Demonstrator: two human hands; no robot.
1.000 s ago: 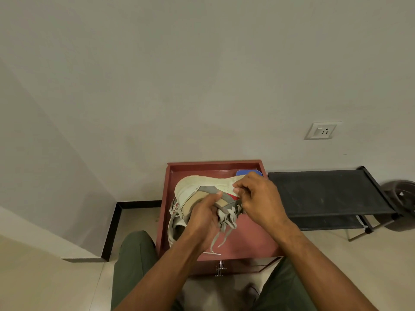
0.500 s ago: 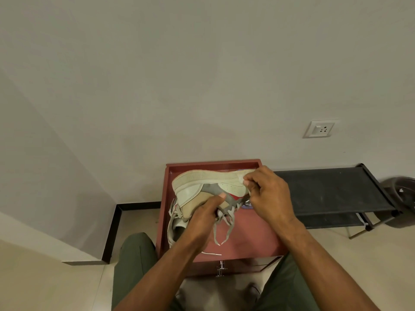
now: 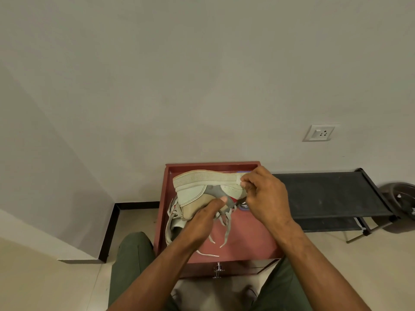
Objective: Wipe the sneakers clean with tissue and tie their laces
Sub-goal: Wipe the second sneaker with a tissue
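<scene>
Nearest the camera, 2 knees in dark green trousers [image 3: 132,254] frame the bottom of the view, with pale floor tile between them. Both bare forearms reach forward over a dark red tray-topped table [image 3: 247,241] that stands against the wall, a small metal handle [image 3: 217,270] on its front edge.

The left hand [image 3: 199,223] is closed around the tan heel part of a sneaker [image 3: 193,194], thumb pressed on the grey side panel, holding the shoe tipped on its side above the tray so the pale sole faces up and away. Its loose laces [image 3: 226,227] hang down untied toward the tray surface. Under and just left of the held shoe, part of a second sneaker [image 3: 174,225] lies on the tray; a stray white lace end [image 3: 207,254] rests near the tray's front.

The right hand [image 3: 265,198] sits at the toe end of the held sneaker, fingers curled and pinching a small pale piece of tissue [image 3: 239,181] against the sole edge. A blue object [image 3: 243,207] shows only in slivers behind that hand; what it is cannot be told.

To the right of the table stands a low black rack [image 3: 325,194], and beyond it a dark round object [image 3: 402,203] at the frame edge. On the grey wall behind is a white socket [image 3: 320,132].
</scene>
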